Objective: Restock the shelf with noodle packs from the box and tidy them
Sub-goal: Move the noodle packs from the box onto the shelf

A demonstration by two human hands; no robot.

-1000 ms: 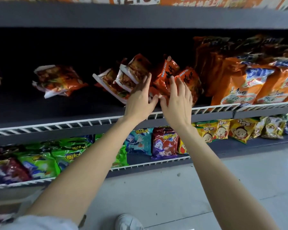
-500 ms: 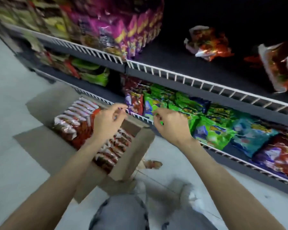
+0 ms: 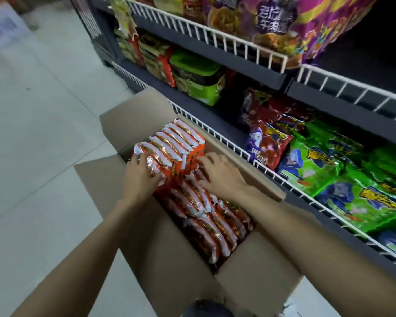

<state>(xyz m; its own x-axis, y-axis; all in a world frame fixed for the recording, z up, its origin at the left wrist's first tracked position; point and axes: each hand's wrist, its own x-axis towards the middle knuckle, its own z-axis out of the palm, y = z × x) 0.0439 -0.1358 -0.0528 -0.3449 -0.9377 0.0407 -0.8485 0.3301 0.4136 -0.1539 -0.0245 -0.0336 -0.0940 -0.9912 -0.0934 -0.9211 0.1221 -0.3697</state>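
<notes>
Reaching into the open cardboard box [image 3: 144, 115] on the floor [image 3: 44, 133], both hands work the orange noodle packs [image 3: 181, 143] standing on edge in rows inside it. Left hand [image 3: 141, 173]: grip curled over the nearest pack of the raised far row. Right hand [image 3: 222, 173]: fingers spread and pressed against that row's side, apparently not clamped, though its fingertips are partly hidden. Just beside the box, the lower shelf [image 3: 217, 131] carries green snack bags [image 3: 334, 170].
</notes>
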